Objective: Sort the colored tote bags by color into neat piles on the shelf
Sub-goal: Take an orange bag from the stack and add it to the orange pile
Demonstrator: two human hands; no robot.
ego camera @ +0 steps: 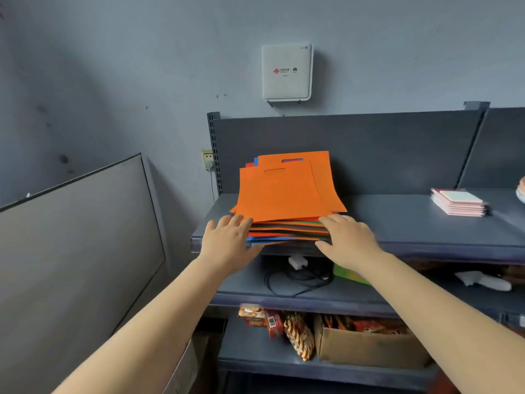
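Orange-topped stack of tote bags (287, 200) at frame centre — likely thin, floppy, light; best lifted by the near edge. Left hand (227, 240), right hand (346, 240) flat, touching, gripping nothing.

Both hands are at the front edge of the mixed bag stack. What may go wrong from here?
1. The stack of tote bags overhangs the front of the shelf, so pulling it may spill bags down.
2. The top orange bag lies skewed and could slide off.
3. The left hand and right hand touch only the edges, so layers may fan out.
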